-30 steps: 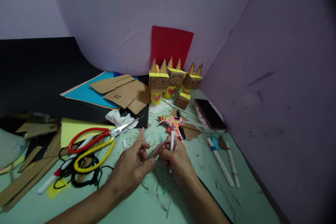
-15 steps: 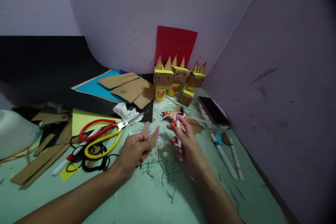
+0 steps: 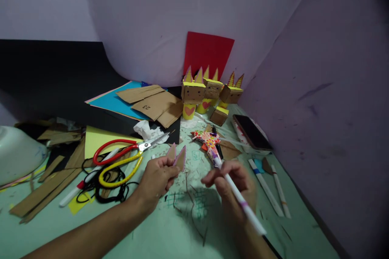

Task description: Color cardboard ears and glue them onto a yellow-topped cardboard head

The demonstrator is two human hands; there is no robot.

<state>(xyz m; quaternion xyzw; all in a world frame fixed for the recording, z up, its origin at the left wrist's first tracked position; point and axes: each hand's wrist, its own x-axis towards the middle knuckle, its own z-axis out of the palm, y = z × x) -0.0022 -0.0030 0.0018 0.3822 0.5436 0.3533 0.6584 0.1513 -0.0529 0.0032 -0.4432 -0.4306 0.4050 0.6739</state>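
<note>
Pinched in my left hand [image 3: 161,178] are two pointed cardboard pieces [image 3: 180,158] with pink-purple edges, held tips up just above the table. My right hand [image 3: 235,186] grips a white marker [image 3: 243,204] with a purple end and a purple band. The marker slants, its purple end pointing away from me near a floral-patterned glue gun [image 3: 207,139]. Right of this hand lie two more white markers [image 3: 264,186]. Left of my left hand are scissors [image 3: 141,145] with one red and one yellow handle.
Yellow-topped cardboard figures [image 3: 194,92] with pointed ears stand at the back before red paper [image 3: 209,50]. A phone [image 3: 252,131] lies at right. Cardboard sheets [image 3: 156,103], crumpled tissue [image 3: 147,130], black cord [image 3: 111,194] and cardboard strips [image 3: 45,194] cover the left side.
My right hand has moved nearer to me and slightly right, and its marker has turned from nearly upright to a slant. My left hand still holds the cardboard pieces. The view has shifted slightly.
</note>
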